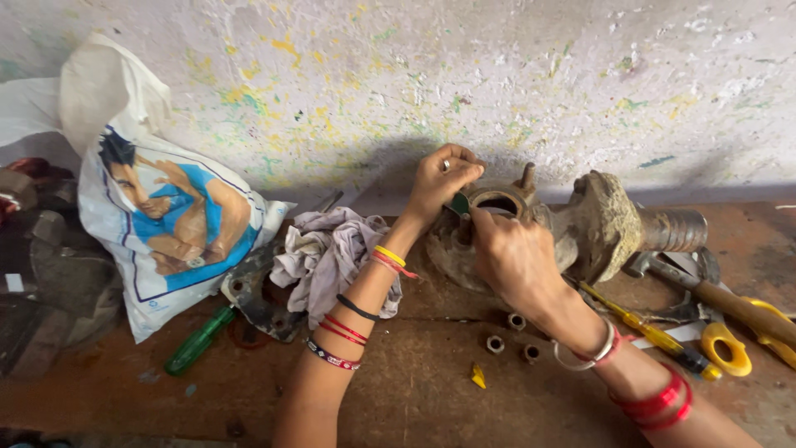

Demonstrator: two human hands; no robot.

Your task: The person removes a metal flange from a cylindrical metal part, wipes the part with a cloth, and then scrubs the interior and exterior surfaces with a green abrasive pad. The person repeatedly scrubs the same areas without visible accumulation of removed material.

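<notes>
Both hands work at the open mouth of a rusty axle hub [580,228] lying on the desk [414,390]. The left hand [439,178], at 12 o'clock of the opening, pinches a small green piece [458,203]; the right hand [514,257] is curled closed on the hub's rim. 3 nuts [507,332] lie loose at 6 o'clock, suggesting disassembly is partly done. A grey rag [332,249] sits at 9 o'clock, screwdrivers [655,332] at 3 o'clock.

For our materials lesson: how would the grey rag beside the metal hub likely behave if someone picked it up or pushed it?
The rag lies in crumpled folds, so it would probably hang floppy and feel light. Pushed, it would likely bunch up rather than roll. It looks soft, so hardly fragile, though it may snag on the metal plate beneath it.
</notes>
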